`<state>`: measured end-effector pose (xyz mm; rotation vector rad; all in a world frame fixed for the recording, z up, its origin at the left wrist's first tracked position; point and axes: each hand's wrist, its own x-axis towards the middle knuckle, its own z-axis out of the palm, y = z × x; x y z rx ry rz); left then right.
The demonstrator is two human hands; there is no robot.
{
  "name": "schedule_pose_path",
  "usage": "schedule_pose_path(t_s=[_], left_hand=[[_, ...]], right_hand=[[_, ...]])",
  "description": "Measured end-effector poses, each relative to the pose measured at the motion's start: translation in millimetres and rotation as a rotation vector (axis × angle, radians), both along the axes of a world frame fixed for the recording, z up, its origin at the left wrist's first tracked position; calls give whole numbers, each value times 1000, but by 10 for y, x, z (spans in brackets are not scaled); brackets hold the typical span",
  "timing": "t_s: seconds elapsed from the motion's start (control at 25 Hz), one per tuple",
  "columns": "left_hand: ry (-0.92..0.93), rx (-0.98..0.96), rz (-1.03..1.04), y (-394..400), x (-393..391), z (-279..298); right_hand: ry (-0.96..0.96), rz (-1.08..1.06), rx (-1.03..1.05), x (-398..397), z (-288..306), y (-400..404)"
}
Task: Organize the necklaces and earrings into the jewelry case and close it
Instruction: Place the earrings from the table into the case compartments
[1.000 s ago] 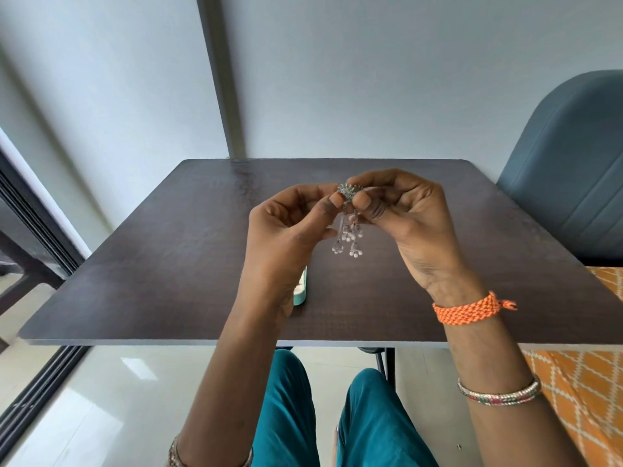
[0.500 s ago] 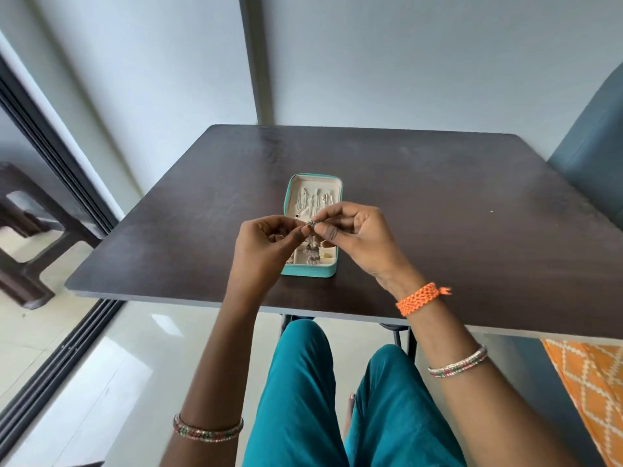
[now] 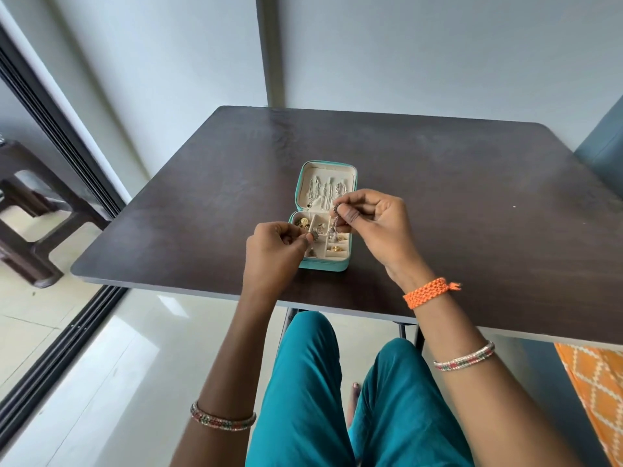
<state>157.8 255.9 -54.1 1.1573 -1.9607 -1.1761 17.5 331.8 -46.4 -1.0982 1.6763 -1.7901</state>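
Observation:
A small teal jewelry case (image 3: 300, 193) lies open on the dark table (image 3: 455, 203), its lid flat at the far side with silver necklaces (image 3: 322, 193) laid in it. The near half has cream compartments with gold earrings (image 3: 305, 221) and gold rings (image 3: 337, 248). My left hand (image 3: 274, 249) pinches a small silver earring (image 3: 315, 234) over the case's near left part. My right hand (image 3: 374, 224) pinches a second silver dangling earring (image 3: 335, 217), which hangs over the compartments.
The table's near edge runs just in front of the case. A dark wooden stool (image 3: 23, 214) stands on the floor at the left beyond a sliding-door track. A blue chair back (image 3: 606, 143) is at the right, and orange patterned fabric (image 3: 593, 392) lies at the lower right.
The two earrings, held together a second ago, are now apart, one in each hand. Both hands have lowered toward the open case, and the view has tilted down.

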Motion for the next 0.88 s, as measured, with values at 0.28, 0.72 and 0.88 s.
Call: schedule_pose_path(t_s=[0.28, 0.72, 0.88], left_hand=[[-219, -144, 6, 9, -125, -74], [82, 211, -140, -5, 37, 92], [-81, 26, -86, -93, -8, -69]], right_hand=[[-28, 52, -29, 48, 135, 6], [-52, 111, 91, 144, -18, -98], [108, 71, 155, 140, -92, -142]])
